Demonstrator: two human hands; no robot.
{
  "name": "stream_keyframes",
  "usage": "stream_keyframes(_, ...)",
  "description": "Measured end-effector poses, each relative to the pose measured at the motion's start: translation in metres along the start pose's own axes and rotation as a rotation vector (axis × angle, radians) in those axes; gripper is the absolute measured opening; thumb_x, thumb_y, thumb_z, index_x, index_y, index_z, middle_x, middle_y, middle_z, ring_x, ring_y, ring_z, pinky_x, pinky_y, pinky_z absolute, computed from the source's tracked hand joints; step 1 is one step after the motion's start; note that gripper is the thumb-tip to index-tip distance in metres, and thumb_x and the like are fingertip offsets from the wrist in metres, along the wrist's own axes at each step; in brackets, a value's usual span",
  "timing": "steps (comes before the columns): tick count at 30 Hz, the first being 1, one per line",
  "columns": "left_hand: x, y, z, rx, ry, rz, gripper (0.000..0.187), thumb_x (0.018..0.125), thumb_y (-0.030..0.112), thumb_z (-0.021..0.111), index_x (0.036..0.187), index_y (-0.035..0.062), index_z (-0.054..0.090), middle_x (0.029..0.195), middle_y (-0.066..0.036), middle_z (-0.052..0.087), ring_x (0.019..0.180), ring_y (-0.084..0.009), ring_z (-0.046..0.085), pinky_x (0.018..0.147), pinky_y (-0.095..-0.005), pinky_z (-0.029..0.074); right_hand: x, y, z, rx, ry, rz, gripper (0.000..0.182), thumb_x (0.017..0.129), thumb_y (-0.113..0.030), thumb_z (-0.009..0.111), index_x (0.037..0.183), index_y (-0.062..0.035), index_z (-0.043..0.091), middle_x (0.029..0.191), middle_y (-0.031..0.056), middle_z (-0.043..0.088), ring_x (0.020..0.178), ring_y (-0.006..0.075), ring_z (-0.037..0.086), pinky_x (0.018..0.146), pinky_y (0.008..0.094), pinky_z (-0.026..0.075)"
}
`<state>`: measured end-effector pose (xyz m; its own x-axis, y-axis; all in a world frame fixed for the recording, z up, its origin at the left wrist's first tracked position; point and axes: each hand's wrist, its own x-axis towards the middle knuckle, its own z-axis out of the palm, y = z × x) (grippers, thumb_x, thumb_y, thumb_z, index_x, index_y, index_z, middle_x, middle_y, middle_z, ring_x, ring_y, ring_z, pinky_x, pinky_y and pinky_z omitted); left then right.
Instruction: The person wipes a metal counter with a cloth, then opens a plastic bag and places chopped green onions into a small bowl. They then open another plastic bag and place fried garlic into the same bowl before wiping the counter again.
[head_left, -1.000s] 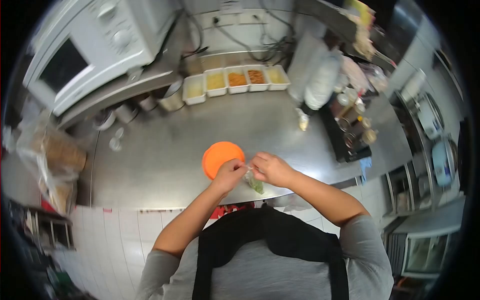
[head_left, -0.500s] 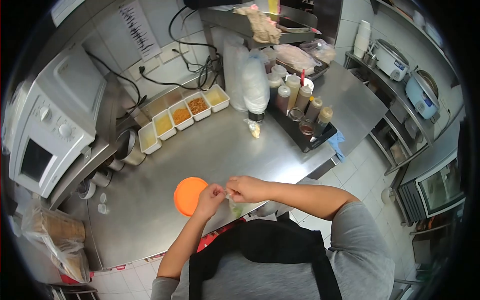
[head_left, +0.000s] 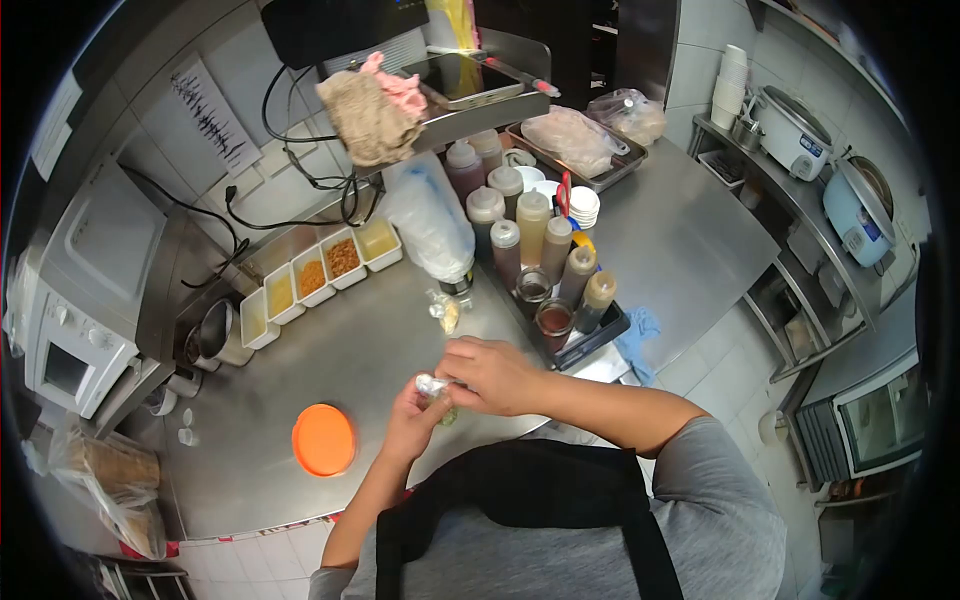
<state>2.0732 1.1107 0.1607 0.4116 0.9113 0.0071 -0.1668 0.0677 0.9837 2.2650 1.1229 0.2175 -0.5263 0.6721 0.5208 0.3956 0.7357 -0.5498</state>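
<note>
Both hands, left [head_left: 412, 420] and right [head_left: 492, 375], are pinching a small bag [head_left: 434, 390] above the desk [head_left: 330, 350], right of the orange lid [head_left: 324, 440]; likely tying it, needing a firm twist.

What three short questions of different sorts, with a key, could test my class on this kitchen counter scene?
1. True or false: the orange lid lies under the person's hands.
2. Which do both hands grip? A) a sauce bottle B) a small clear plastic bag C) a metal cup
3. Fill in: the four white tubs stand in a row against the ____.

Key:
1. False. It lies flat on the steel counter, apart from the left hand.
2. B. The left hand and the right hand pinch it between them.
3. Wall, beside the squeeze bottles.
</note>
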Motion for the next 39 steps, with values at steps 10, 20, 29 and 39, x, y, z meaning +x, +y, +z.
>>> stream_keyframes(10,0.030,-0.001,0.037,0.082,0.002,-0.137,0.017,0.088,0.014,0.055,0.100,0.0034,0.058,0.082,-0.004,0.062,0.081,-0.0153,0.058,0.078,-0.0311,0.043,0.000,0.076,-0.131,1.276,0.140,0.328,0.014,0.090,-0.018,0.051,0.090,-0.0039,0.052,0.077,0.0064,0.056,0.069,0.0137,0.057,0.058,0.0253,0.048)
stream_keyframes(20,-0.009,-0.014,0.009,0.153,0.706,-0.127,0.020,0.087,0.007,0.051,0.106,-0.0011,0.055,0.085,-0.004,0.062,0.083,-0.0120,0.056,0.082,-0.0284,0.040,-0.038,0.379,-0.168,-0.844,-0.043,0.555,0.030,0.075,-0.004,0.051,0.104,-0.0080,0.058,0.106,0.0098,0.061,0.102,0.0281,0.055,0.088,0.0421,0.043)
stream_keyframes(29,-0.033,-0.021,-0.003,-0.364,0.777,-0.060,0.014,0.088,0.017,0.053,0.094,0.0046,0.056,0.081,-0.002,0.055,0.071,-0.0126,0.051,0.069,-0.0262,0.040,-0.035,0.386,-0.173,-0.700,0.113,0.794,0.020,0.066,-0.020,0.070,0.082,-0.0071,0.067,0.089,0.0105,0.066,0.090,0.0266,0.061,0.076,0.0392,0.047)
stream_keyframes(39,-0.011,-0.031,-0.007,-0.077,0.930,0.062,0.013,0.083,0.013,0.065,0.083,0.0096,0.052,0.069,0.006,0.050,0.059,-0.0036,0.043,0.053,-0.0202,0.033,-0.043,0.396,-0.176,-0.475,0.303,0.705,0.021,0.059,-0.018,0.076,0.070,-0.0057,0.063,0.081,0.0144,0.063,0.079,0.0306,0.061,0.073,0.0373,0.046)
